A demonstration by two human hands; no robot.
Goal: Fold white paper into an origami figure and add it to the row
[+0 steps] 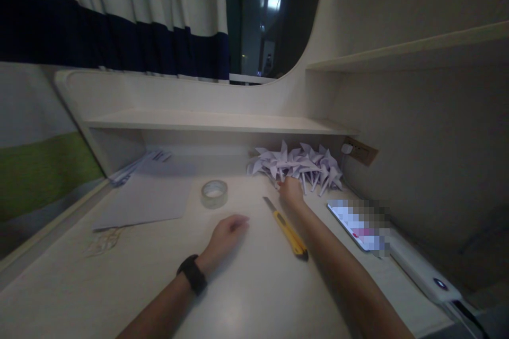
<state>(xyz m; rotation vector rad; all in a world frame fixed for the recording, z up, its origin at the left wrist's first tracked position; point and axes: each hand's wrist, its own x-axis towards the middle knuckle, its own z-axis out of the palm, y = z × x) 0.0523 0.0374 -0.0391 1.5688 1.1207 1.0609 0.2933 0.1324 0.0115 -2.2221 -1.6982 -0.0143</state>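
A pile of white folded-paper pinwheels (296,161) with paper sticks lies at the back right of the desk. My right hand (291,190) is at the pile's front edge, its fingers closed around a pinwheel stick, partly hidden by the hand. Near the middle, my left hand (228,232), with a black watch on the wrist, hovers or rests over the desk. Its fingers are loosely bent and nothing shows in them. Between my hands lies a yellow utility knife (287,228), blade out and pointing away. A roll of clear tape (214,194) sits beyond my left hand.
White paper sheets (149,196) lie at the left. To the right are a lit phone (350,222) and a white power strip (421,267) with cables. A low shelf (222,121) overhangs the desk's back; a wall socket (360,151) holds a plug.
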